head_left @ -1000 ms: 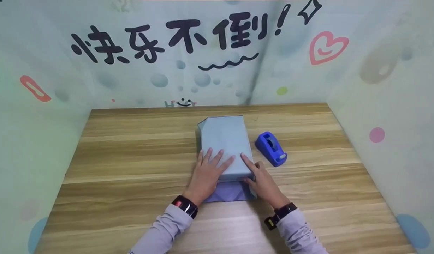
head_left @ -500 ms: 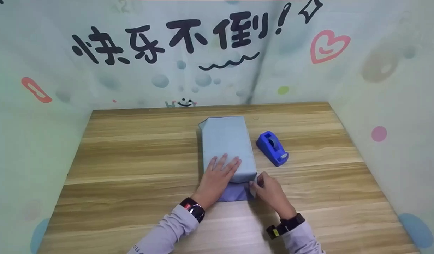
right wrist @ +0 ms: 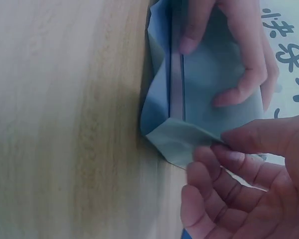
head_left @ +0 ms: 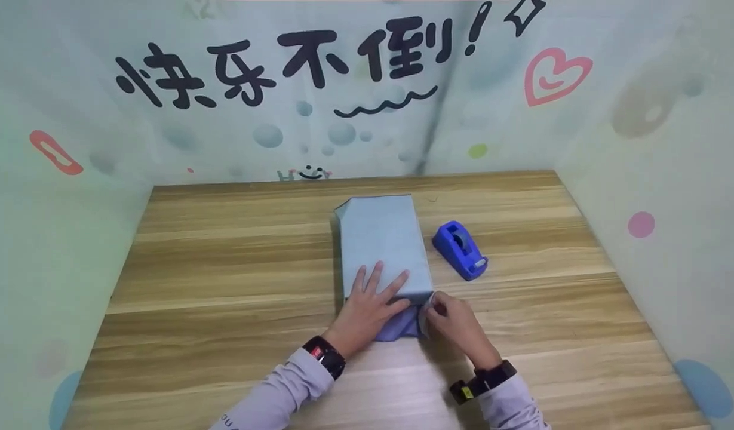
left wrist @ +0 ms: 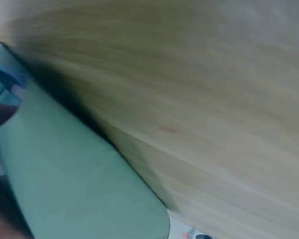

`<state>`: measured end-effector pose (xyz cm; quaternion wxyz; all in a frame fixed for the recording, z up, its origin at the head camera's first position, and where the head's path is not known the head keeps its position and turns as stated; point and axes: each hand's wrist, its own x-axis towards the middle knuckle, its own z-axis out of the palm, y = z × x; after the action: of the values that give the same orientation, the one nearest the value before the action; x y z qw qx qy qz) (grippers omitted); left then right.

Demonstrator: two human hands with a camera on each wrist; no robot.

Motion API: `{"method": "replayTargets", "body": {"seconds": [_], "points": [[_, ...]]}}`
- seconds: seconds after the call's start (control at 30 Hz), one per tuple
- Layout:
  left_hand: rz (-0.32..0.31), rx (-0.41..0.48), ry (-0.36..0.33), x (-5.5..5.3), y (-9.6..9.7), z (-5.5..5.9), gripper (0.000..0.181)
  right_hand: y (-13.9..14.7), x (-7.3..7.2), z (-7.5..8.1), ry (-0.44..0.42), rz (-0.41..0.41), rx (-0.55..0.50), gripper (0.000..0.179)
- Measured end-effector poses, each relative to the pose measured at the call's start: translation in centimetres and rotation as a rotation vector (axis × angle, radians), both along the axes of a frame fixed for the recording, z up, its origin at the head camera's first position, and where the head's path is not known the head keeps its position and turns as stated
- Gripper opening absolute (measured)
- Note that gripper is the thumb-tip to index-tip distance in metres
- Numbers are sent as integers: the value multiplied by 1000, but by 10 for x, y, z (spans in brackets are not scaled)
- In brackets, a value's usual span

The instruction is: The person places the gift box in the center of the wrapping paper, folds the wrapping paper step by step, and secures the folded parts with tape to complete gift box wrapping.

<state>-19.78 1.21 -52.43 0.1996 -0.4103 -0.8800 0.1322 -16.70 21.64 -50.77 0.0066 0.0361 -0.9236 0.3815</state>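
A box wrapped in light blue paper (head_left: 384, 239) lies on the table, its long side running away from me. My left hand (head_left: 367, 309) rests on its near end with the fingers spread. At the near right corner, my right hand (head_left: 459, 325) pinches the edge of a paper flap (right wrist: 179, 142) between thumb and forefinger. Violet-blue inner paper (head_left: 399, 325) sticks out from the near end. In the right wrist view, a pale strip of the box's end (right wrist: 176, 89) shows between the wrapping edges. The left wrist view catches mostly the wrapped side and table.
A blue tape dispenser (head_left: 460, 251) stands on the table to the right of the box. The wooden table (head_left: 223, 257) meets a printed cloth backdrop (head_left: 235, 131) at the back and sides. At the box's far left corner, a folded paper point (head_left: 343, 209) juts out.
The right hand has come off the box top and down to the near right corner, where it now pinches the flap. My left hand has slid slightly right and nearer.
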Motion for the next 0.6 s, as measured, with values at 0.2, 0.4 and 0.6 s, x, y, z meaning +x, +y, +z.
{"method": "replayTargets", "body": {"seconds": [0.2, 0.4, 0.6], "points": [[30, 84, -100, 6, 7, 2, 40, 5, 1, -1, -79, 59, -155, 14], [121, 73, -140, 13, 16, 0, 32, 4, 2, 0, -155, -2, -190, 14], [137, 68, -146, 17, 19, 0, 26, -4, 2, -5, -192, -74, -29, 24]]}}
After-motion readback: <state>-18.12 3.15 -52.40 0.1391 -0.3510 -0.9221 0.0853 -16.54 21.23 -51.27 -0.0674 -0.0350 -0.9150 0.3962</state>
